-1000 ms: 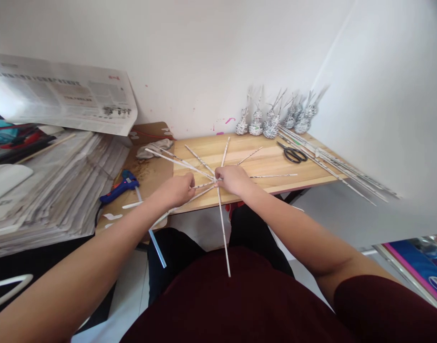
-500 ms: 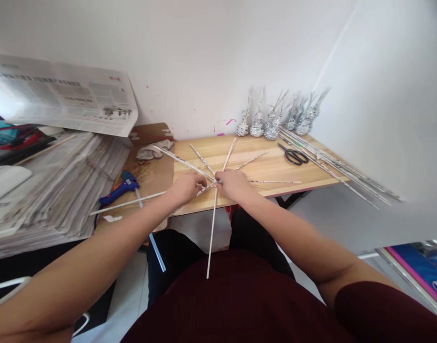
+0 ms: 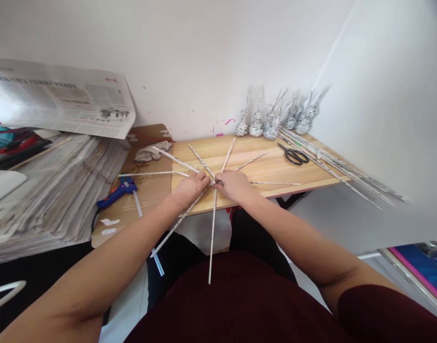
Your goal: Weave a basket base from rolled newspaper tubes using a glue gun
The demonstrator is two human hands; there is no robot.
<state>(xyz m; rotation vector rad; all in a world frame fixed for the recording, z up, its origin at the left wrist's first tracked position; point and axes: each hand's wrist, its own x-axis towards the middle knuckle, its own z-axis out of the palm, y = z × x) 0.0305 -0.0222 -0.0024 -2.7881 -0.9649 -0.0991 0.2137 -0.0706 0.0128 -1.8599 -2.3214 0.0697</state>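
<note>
Several thin rolled-newspaper sticks (image 3: 213, 228) cross at one centre and fan out like spokes over the table's front edge. My left hand (image 3: 194, 189) is closed at the left of that crossing, its fingers pinched on a paper stick (image 3: 164, 173) that runs left. From the right, my right hand (image 3: 231, 184) pinches the sticks at the crossing itself. Between the fingertips the centre is mostly hidden. One spoke (image 3: 177, 224) slants down toward my lap beneath my left hand, and another reaches straight down near my shirt.
Black scissors (image 3: 294, 155) and a bundle of paper sticks (image 3: 341, 167) lie at the right. Small woven paper gourds (image 3: 257, 125) line the wall. Leftward are a blue glue gun (image 3: 120, 190) with a glue stick, a glove (image 3: 152, 150) and stacked newspapers (image 3: 57, 190).
My left hand has moved slightly right, closer to the crossing. The stick leading left has swung upward past the glue gun, and a spoke below my left hand now shows. My right hand stays put.
</note>
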